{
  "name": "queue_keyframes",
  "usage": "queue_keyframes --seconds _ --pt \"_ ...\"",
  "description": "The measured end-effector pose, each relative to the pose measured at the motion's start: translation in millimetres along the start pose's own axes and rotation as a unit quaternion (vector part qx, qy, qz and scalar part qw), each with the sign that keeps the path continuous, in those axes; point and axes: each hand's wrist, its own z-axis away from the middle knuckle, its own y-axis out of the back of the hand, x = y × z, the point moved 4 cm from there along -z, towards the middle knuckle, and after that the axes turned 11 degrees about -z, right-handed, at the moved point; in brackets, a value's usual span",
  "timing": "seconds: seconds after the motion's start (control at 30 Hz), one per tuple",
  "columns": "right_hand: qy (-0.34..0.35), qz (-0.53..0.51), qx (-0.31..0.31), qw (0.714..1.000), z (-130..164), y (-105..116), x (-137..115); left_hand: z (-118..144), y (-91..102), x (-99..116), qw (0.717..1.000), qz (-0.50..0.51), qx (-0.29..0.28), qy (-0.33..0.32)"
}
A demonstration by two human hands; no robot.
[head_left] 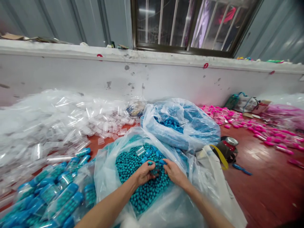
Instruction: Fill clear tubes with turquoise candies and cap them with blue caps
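Note:
A clear plastic bag [104, 171] lies open in front of me, full of small teal beads [144, 198]. Over the beads, the fingers of my left hand [143, 173] are closed round a clear plastic container [155, 171]; part of it is hidden by the hand. Just to its right, my right hand [174, 172] pinches a blue cap [162, 161], apart from the container. Several loose blue caps [148, 153] and a clear empty tube [140, 151] rest on top of the beads near both hands.
Bead-filled containers with blue caps [64, 196] are heaped at left, below a large pile of clear tubes [71, 120]. Behind stands a bag of blue caps [171, 123]. Pink-capped tubes [256, 128], a red jar [230, 144] and a blue tool [241, 169] lie right.

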Motion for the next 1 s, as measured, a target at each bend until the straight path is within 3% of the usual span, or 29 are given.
queue_keyframes --seconds 0.07,0.23,0.4,0.57,0.8,1.0 --pt "0.006 -0.038 0.0 0.999 -2.6 -0.9 -0.5 13.4 4.2 0.5 1.0 0.018 -0.018 -0.005" --pt "-0.054 -0.17 -0.04 0.983 -4.4 -10.8 -3.7 30.8 10.3 2.4 0.999 0.033 -0.021 -0.014" --pt "0.046 -0.062 0.017 0.997 4.4 -7.9 -25.5 38.0 8.8 0.3 0.999 0.017 -0.025 -0.022" --pt "0.13 0.005 0.05 0.99 9.8 -10.9 -32.8 44.0 4.4 1.4 0.998 -0.007 -0.019 -0.06" --pt "0.326 0.101 0.023 0.94 21.3 -19.7 -44.3 57.8 -0.8 6.0 0.996 0.071 -0.028 -0.045" --pt "0.388 0.113 -0.003 0.915 33.1 -25.9 -52.8 62.4 -4.1 1.0 0.995 0.072 0.032 -0.055"
